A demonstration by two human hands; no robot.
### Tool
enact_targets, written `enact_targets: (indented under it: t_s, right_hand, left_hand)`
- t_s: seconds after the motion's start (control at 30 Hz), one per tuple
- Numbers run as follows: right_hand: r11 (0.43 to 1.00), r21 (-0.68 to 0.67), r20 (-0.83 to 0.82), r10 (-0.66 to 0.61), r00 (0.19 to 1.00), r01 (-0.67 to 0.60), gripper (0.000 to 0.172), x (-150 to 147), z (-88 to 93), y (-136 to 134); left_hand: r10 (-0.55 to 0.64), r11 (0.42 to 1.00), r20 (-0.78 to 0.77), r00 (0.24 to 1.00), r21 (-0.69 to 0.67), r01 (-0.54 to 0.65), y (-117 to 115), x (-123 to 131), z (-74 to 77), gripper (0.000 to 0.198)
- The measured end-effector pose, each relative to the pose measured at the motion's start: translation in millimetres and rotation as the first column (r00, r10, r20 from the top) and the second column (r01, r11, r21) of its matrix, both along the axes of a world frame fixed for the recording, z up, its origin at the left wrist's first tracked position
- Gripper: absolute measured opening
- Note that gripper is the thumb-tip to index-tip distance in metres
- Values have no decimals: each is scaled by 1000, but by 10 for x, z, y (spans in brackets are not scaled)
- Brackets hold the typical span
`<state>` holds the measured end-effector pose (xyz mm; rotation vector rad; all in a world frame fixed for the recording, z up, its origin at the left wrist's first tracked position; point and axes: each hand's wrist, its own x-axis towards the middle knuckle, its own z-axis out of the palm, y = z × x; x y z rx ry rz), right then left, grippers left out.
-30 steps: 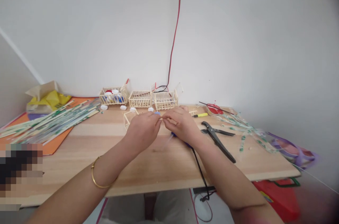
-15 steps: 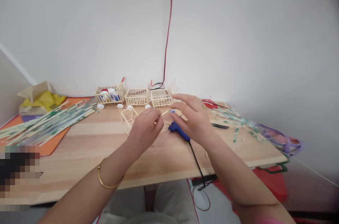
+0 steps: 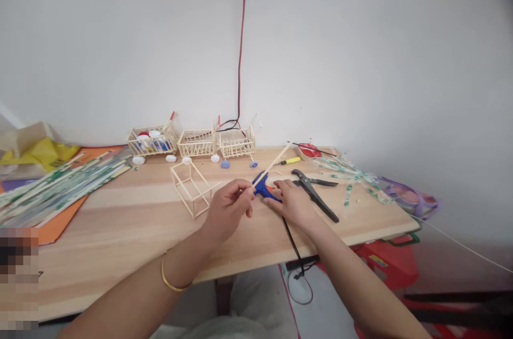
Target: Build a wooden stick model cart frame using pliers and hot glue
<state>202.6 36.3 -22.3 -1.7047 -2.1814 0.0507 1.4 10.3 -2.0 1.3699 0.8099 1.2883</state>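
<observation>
Between the thumb and fingers of my left hand is a thin pale wooden stick, pointing up and to the right, passing in front of a blue hot glue gun. My right hand is closed around the glue gun's handle, thumb on the near side and fingers on the far side. The gun's black cord runs down over the table edge. Just left of my left hand stands an open box-shaped frame of sticks. Black-handled pliers lie right of my right hand.
Along the wall stand small stick-built carts, one holding bottle caps. A yellow-handled tool and a red dish lie behind my right hand. Bundled sticks cover the left; green-marked wrapper scraps lie right.
My right hand has come down from above the table onto the glue gun. The stick in my left hand now shows clearly, angled upward. The view has shifted right, uncovering the pliers.
</observation>
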Motion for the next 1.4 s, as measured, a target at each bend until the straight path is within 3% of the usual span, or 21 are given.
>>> enact_targets:
  t_s: [0.17, 0.3, 0.43, 0.5, 0.63, 0.8, 0.97, 1.07, 1.2, 1.4]
  right_hand:
    - [997, 63, 27, 38, 999, -40, 45, -37, 28, 31]
    - [986, 66, 98, -158, 983, 152, 48, 429, 42, 96]
    - [914, -153, 220, -339, 915, 376, 87, 1083, 11, 159]
    - [887, -261, 251, -318, 914, 380, 96, 1296, -5, 183]
    - [900, -302, 312, -217, 925, 313, 96, 1436, -10, 223]
    - [894, -399, 301, -79, 950, 201, 101, 1470, 40, 309]
    - [916, -364, 187, -105, 977, 168, 56, 1385, 166, 297]
    - [954, -274, 7, -123, 992, 120, 45, 1249, 284, 130]
    - [966, -241, -296, 20, 955, -95, 52, 934, 456, -259]
    - [908, -281, -402, 182, 897, -310, 60, 350, 565, -653]
  left_hand:
    - [-22, 999, -60, 998, -45, 20, -14, -4, -56, 17]
    - [-48, 992, 32, 998, -112, 52, 5, 2, -77, 18]
    - [-67, 970, 198, 978, -219, 110, 23, 32, -80, 17]
    - [-69, 955, 264, 962, -261, 140, 29, 43, -81, 16]
    - [-62, 930, 344, 937, -320, 179, 40, 42, -80, 14]
    - [-51, 925, 391, 919, -329, 191, 49, 25, -43, 16]
    - [-56, 930, 382, 922, -317, 188, 57, 12, -26, 18]
    - [-74, 939, 380, 922, -284, 192, 59, 5, -52, 16]
    - [-97, 956, 369, 924, -222, 189, 39, 6, -67, 16]
    - [-108, 977, 270, 957, -150, 152, -7, 15, -36, 20]
